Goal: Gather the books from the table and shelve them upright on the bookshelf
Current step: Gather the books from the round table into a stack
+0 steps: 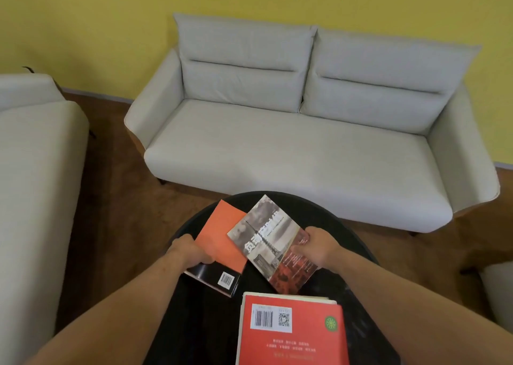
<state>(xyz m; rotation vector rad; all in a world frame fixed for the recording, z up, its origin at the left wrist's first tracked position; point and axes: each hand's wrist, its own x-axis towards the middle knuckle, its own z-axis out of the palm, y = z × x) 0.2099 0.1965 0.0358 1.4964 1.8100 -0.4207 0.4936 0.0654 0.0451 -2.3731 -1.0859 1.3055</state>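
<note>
Head view

1. Table: a round black table (329,216) occupies the lower centre of the view. Three books lie on it or are held just over it.

2. Orange book (219,238): lies at the left of the table, back cover up. It has a black band and a white barcode label at its near end. The left hand (191,250) grips its left edge, with the fingers curled over the cover.

3. Grey-and-red book (273,242): sits just right of the orange book, turned at an angle, front cover up with a tower photograph. Its left corner overlaps the right edge of the orange book. The right hand (316,246) pinches its right edge, thumb on the cover and fingers beneath. Whether this book rests on the table or is raised off it cannot be determined.

4. Red book (291,337): lies at the near edge of the table, back cover up, showing a barcode, a QR code and a round green seal. Neither hand touches it. A pale edge shows along its far and left sides; whether this belongs to another book underneath cannot be determined.

5. Hands: they are apart, each clamped on a separate book, with both forearms reaching in from the bottom corners.

6. Surroundings: a pale grey two-seat sofa (291,148) stands beyond the table against a yellow wall (83,17). A second pale seat (33,156) stands at the left. The floor (111,198) is brown wood.
</note>
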